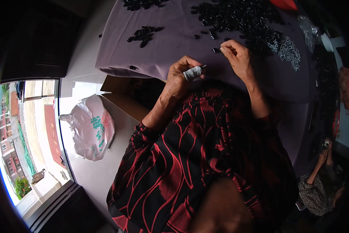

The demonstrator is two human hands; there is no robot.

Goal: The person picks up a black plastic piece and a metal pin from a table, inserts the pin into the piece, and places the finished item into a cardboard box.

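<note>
My left hand (181,73), thumb in a grey wrap (192,72), is pinched shut on a small black part (203,66), while my right hand (236,56), just beside it, closes on another from the pile (240,17) beyond it.

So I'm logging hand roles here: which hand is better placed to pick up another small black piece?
Probably the right hand: its fingertips rest on the purple cloth beside the big black pile. The left hand sits nearer the body, pinching something small.
</note>
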